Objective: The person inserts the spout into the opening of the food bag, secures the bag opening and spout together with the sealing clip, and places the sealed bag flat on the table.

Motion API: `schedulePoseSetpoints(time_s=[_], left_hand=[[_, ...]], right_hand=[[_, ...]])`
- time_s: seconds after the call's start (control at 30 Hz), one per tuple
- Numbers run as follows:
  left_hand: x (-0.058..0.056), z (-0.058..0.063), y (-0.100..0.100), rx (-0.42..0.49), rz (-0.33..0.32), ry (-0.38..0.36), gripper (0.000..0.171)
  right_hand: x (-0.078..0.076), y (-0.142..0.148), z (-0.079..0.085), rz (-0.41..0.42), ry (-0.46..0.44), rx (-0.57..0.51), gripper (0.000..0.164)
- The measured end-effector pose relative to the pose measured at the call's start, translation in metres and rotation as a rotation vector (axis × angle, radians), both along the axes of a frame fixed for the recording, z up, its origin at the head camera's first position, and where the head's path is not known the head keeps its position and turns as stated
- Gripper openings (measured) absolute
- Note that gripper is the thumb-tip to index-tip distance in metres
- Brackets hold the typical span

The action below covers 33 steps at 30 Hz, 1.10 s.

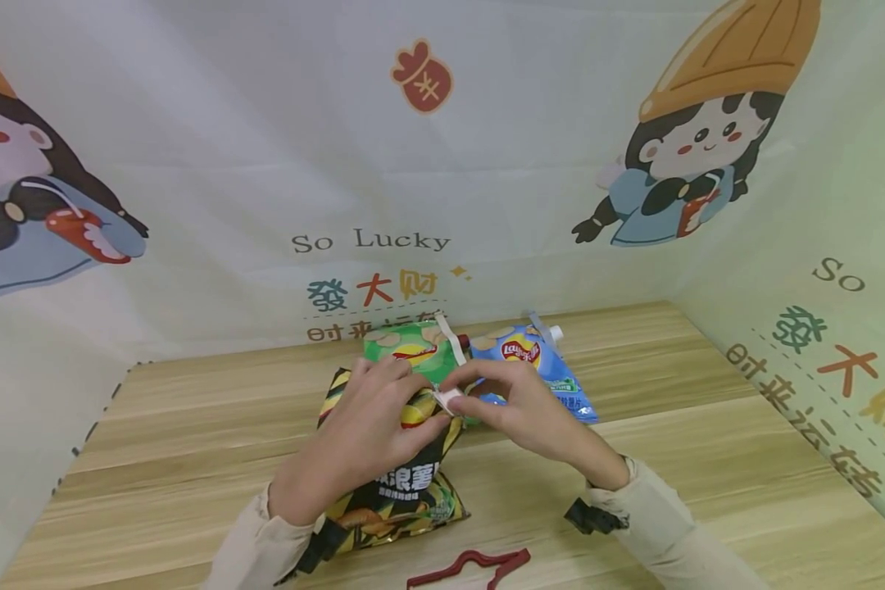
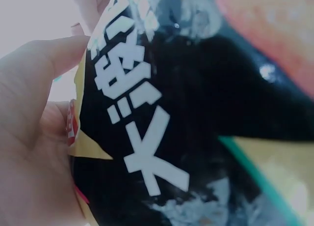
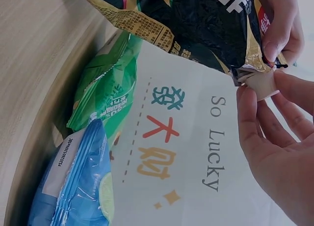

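Note:
A black and yellow chip bag (image 1: 406,496) is held by my left hand (image 1: 361,426) near its upper edge, over the table. In the left wrist view the bag's black front (image 2: 196,88) fills most of the picture, with my thumb along its edge. My right hand (image 1: 531,410) pinches a small white cap-like piece (image 3: 263,84) between thumb and fingers at the bag's gathered top corner. Fingers cover part of that corner, so how the white piece joins the bag cannot be told.
Behind the hands lie a green chip bag (image 1: 406,338) with a white clip strip (image 1: 451,338) and a blue chip bag (image 1: 553,373) with a grey strip and white cap (image 1: 556,333). A dark red angular outline piece (image 1: 472,561) lies at the table's front. Printed cloth walls surround the table.

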<state>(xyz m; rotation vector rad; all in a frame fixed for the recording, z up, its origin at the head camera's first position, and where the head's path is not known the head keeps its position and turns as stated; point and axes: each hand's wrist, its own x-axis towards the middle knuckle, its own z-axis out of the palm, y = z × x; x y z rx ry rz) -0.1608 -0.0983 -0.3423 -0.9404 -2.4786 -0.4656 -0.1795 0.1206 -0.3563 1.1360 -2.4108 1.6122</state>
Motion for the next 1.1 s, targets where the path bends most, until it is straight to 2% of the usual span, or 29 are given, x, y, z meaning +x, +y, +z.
schedulePoseSetpoints(time_s=[0.1, 0.4, 0.7, 0.83, 1.0, 1.1], left_hand=[[-0.0009, -0.0003, 0.0, -0.016, -0.001, -0.032, 0.028], [-0.0047, -0.0011, 0.0003, -0.024, -0.066, -0.239, 0.015], [-0.0102, -0.0055, 0.0004, -0.008, -0.096, -0.287, 0.02], [-0.009, -0.0049, -0.0011, 0.023, -0.096, -0.324, 0.021], [-0.007, -0.0038, -0.0031, 0.064, -0.118, -0.36, 0.037], [-0.0062, -0.004, -0.0032, 0.081, -0.115, -0.398, 0.04]], right_hand=[[-0.0006, 0.0007, 0.0, -0.006, 0.004, 0.006, 0.016], [-0.0041, 0.0018, -0.0019, -0.012, -0.009, 0.043, 0.015], [-0.0071, 0.0027, -0.0047, 0.017, -0.057, 0.063, 0.016], [-0.007, 0.0035, -0.0037, 0.027, -0.072, 0.083, 0.018], [-0.0077, 0.0037, -0.0046, 0.097, -0.106, 0.099, 0.024], [-0.008, 0.0032, -0.0068, 0.138, -0.118, 0.095, 0.03]])
